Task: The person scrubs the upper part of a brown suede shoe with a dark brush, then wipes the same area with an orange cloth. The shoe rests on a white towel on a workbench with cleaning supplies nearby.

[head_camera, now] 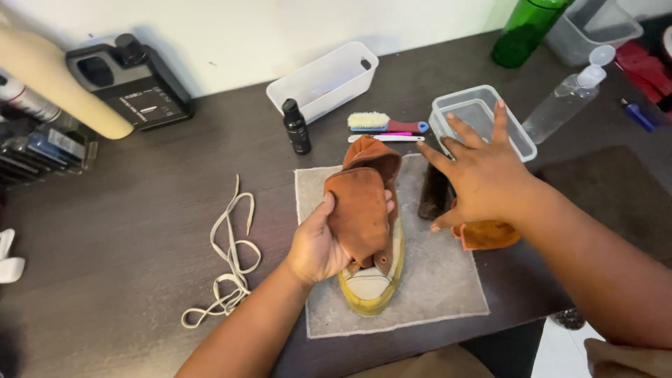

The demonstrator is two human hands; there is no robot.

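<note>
On a grey mat spread over the dark counter, a brown suede high-top shoe with a pale yellowed sole lies toe toward the camera. The left hand holds it by the tongue and collar, fingers closed on the suede. The right hand hovers beside it with fingers spread wide, holding nothing, above a dark block brush and an orange cloth. A firm hold on the upper looks best for keeping the shoe from sliding on the mat. Its loose laces lie coiled well to the left. Behind stand a small black bottle with a dark label, a pale-bristled brush, an empty clear tub, a clear pump bottle and a white bin.
</note>
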